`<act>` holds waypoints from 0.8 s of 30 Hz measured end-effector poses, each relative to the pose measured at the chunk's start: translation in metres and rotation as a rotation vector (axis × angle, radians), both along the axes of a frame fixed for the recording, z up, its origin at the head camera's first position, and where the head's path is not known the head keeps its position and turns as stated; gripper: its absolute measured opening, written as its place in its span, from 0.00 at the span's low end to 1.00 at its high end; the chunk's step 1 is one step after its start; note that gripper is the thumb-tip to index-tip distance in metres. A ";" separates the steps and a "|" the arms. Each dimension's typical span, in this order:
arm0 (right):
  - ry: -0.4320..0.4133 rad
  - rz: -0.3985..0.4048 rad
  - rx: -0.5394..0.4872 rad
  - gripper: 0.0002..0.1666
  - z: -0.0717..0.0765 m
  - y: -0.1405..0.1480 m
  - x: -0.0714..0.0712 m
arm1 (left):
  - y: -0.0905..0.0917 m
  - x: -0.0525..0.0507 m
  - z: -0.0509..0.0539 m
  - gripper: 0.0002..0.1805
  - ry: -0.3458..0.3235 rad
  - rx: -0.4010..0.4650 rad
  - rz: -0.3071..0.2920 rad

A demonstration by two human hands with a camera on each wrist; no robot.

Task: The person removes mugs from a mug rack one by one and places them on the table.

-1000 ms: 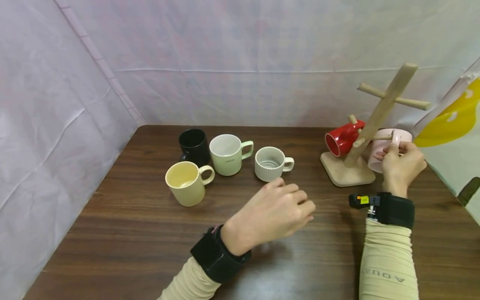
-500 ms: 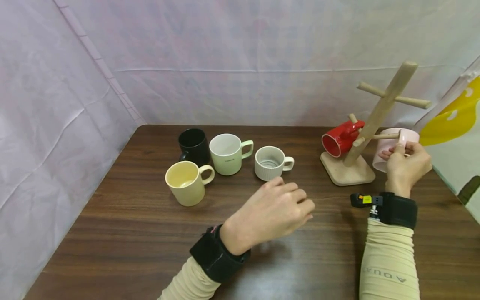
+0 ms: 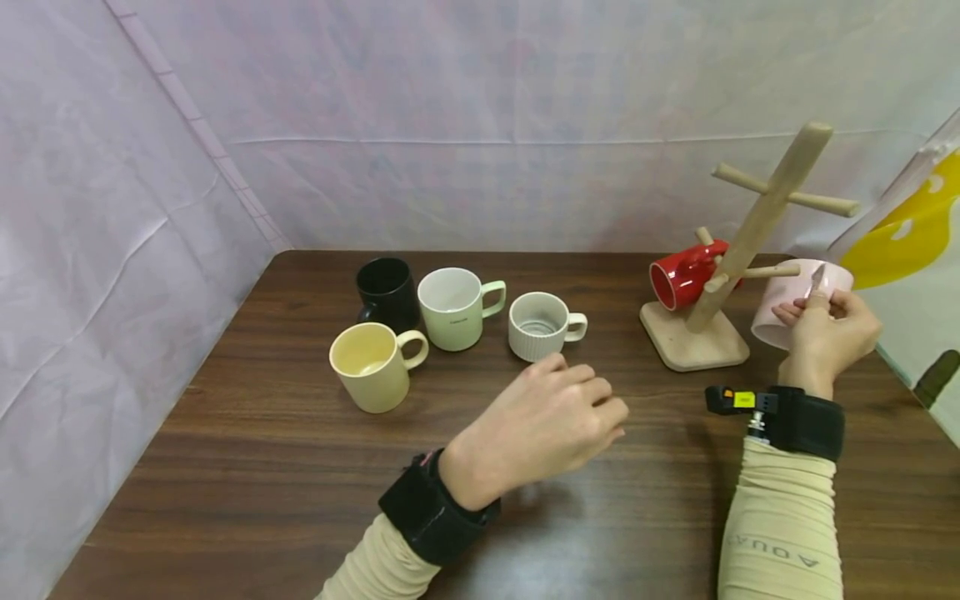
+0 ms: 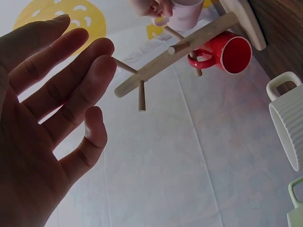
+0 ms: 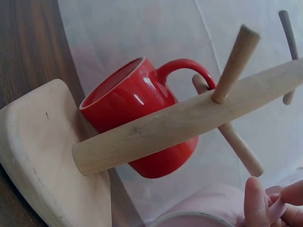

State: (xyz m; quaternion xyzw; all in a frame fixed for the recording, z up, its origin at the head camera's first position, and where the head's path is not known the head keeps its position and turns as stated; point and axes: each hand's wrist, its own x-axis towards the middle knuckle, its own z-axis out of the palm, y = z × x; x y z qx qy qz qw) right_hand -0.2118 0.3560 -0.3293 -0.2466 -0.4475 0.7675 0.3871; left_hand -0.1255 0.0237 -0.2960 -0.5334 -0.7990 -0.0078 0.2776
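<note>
My right hand (image 3: 832, 333) pinches the handle of a pink mug (image 3: 787, 310) at the right of a wooden mug tree (image 3: 738, 250). The handle stands just beyond the tip of a lower peg (image 5: 246, 158), apart from it in the right wrist view. On another peg hangs a red mug (image 5: 137, 99) by its handle, tilted on its side. My left hand (image 3: 543, 425) hovers over the table, holding nothing. Its fingers are loosely bent in the left wrist view. Nearest to it stands a ribbed white cup (image 3: 540, 327).
Left of the ribbed cup stand a pale green mug (image 3: 453, 312), a black mug (image 3: 388, 293) and a yellow mug (image 3: 372, 368), all upright on the brown table (image 3: 262, 467). A pale curtain (image 3: 450, 125) hangs behind. The tree's upper pegs (image 3: 823, 204) carry nothing.
My right hand and the pink mug have moved right, away from the post, and the peg's tip now lies left of the handle. The red mug has swayed slightly. My left hand stays put.
</note>
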 end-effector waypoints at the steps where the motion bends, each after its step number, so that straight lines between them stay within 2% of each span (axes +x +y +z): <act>1: 0.014 0.000 -0.023 0.13 0.000 0.001 0.000 | 0.000 0.000 0.000 0.07 0.000 -0.001 0.001; 4: 0.033 -0.002 -0.071 0.13 -0.001 0.004 0.002 | 0.000 0.000 0.000 0.08 0.002 -0.001 0.003; 10: -0.004 -0.009 -0.170 0.12 0.000 0.014 0.005 | 0.000 0.000 0.000 0.08 0.003 -0.004 0.003; 14: 0.001 0.004 -0.270 0.18 0.000 0.022 0.006 | 0.000 0.000 0.000 0.08 0.000 0.000 -0.001; 17: -0.016 0.010 -0.325 0.19 -0.001 0.027 0.008 | 0.000 0.000 0.000 0.07 -0.003 0.003 -0.004; 21: -0.053 0.011 -0.350 0.21 -0.001 0.029 0.010 | 0.000 -0.001 0.000 0.08 -0.004 0.002 -0.006; 24: -0.069 -0.006 -0.324 0.24 -0.001 0.029 0.011 | 0.001 -0.001 0.000 0.08 -0.005 -0.001 -0.004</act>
